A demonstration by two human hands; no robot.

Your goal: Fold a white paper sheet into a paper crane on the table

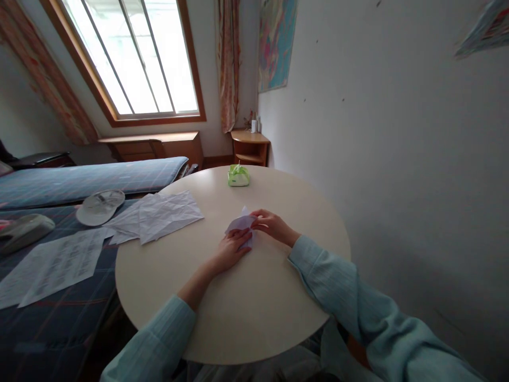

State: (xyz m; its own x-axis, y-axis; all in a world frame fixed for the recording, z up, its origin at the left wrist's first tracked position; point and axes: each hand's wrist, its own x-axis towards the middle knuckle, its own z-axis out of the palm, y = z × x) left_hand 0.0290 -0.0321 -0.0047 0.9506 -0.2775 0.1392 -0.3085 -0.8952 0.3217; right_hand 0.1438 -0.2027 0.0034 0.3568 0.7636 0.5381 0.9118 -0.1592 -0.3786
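Checking the fingers first, I find those of the right hand (274,225) pinched onto the edge of a folded white paper (237,225). The left hand (230,250) lies palm down with its fingers extended over the near part of the same piece; I cannot tell whether its thumb grips from beneath. The paper sits near the middle of a round, cream-coloured table (258,307), partly hidden by both hands, with a pointed corner standing up at its far side. Both wrists emerge from light blue sleeves (326,270).

Beyond the hands, near the far rim, I note a green and white tissue pack (238,176). To the left, creased white sheets (169,217) overlap one another and extend past the table's edge. Beside them, a pale cap (101,207) and printed sheets (66,260) rest on a dark plaid surface (79,313). Further out, I record a small corner shelf (249,138), a wood-framed window (135,58) and patterned curtains (228,63).
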